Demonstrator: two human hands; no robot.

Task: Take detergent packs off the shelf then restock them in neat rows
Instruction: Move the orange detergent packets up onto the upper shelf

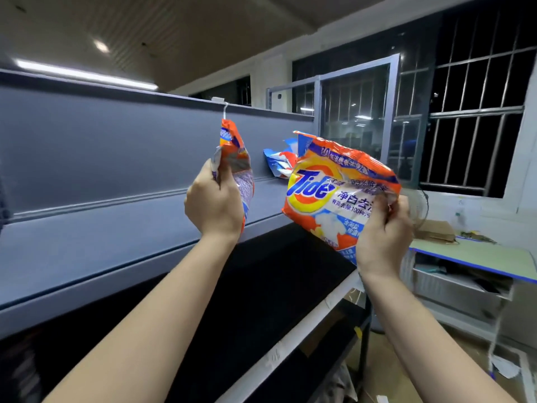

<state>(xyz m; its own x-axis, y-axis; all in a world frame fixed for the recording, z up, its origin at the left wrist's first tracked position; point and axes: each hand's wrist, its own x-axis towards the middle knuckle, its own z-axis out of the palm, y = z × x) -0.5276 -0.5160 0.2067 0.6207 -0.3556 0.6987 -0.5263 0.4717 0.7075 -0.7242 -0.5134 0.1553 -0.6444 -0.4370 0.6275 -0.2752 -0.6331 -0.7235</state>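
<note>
Head view: blue shelf (116, 228); barred window (476, 112); desk (479, 257) right.

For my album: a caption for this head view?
Each hand, left and right, grips an orange plastic detergent pack before the grey shelf.

Two bare forearms come up from the bottom edge toward twelve o'clock, no sleeve, watch, band or glove on either, ending in the left hand (215, 205) at about eleven o'clock and the right hand (383, 231) at about two o'clock, both ringless with short plain nails.
</note>
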